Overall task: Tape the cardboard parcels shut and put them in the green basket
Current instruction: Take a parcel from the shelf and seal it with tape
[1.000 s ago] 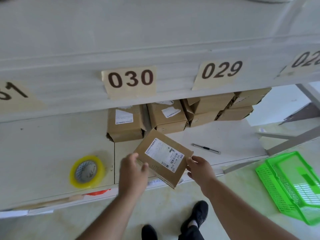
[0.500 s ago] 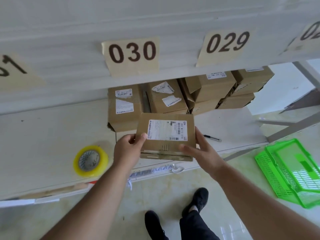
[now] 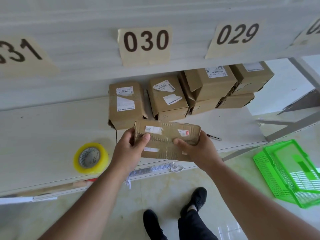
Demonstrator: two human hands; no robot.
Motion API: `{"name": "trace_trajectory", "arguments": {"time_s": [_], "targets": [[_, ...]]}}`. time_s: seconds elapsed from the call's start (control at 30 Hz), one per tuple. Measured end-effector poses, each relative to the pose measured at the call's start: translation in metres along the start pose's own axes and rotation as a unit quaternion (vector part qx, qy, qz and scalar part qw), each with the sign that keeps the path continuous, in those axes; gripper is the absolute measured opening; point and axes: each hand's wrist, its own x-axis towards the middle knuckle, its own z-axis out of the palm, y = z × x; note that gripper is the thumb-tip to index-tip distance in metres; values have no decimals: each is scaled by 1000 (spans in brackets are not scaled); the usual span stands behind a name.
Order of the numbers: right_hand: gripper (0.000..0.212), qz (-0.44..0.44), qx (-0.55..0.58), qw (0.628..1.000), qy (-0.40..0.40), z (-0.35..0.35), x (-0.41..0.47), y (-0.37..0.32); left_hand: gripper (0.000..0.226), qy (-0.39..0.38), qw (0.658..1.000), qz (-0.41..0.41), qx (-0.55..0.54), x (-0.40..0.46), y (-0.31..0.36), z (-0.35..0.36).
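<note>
Over the bench edge, your left hand and right hand clasp the cardboard parcel by its short ends (thumbs on top); it looks light and stiff, possibly already taped, with the tape roll nearby.

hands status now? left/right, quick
Left hand: grips the left end of the parcel, thumb on top.
Right hand: grips the parcel's right end, thumb on top.
</note>
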Motion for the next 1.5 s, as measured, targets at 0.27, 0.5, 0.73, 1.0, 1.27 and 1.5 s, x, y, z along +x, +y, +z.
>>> {"name": "trace_trajectory", "arguments": {"time_s": [0.27, 0.5, 0.73, 1.0, 1.27, 1.5], "targets": [[72, -16, -50, 999, 13, 2, 9, 4, 19, 25, 998, 10, 49, -2, -4, 2], [43, -34, -105, 994, 26, -9, -1, -11, 31, 12, 999, -13, 37, -8, 3, -6], [26, 16, 65, 998, -4, -15, 7, -17, 40, 4, 997, -10, 76, -5, 6, -6], [24, 45, 134, 990, -14, -24, 5, -13, 28, 35, 995, 59, 77, -22, 21, -7], [32, 140, 298, 944, 23, -38, -12, -1, 100, -50, 997, 42, -35, -29, 41, -17], [38, 159, 313, 936, 35, -36, -52, 1, 49, -133, 976, 125, -120, -62, 84, -3]]}}
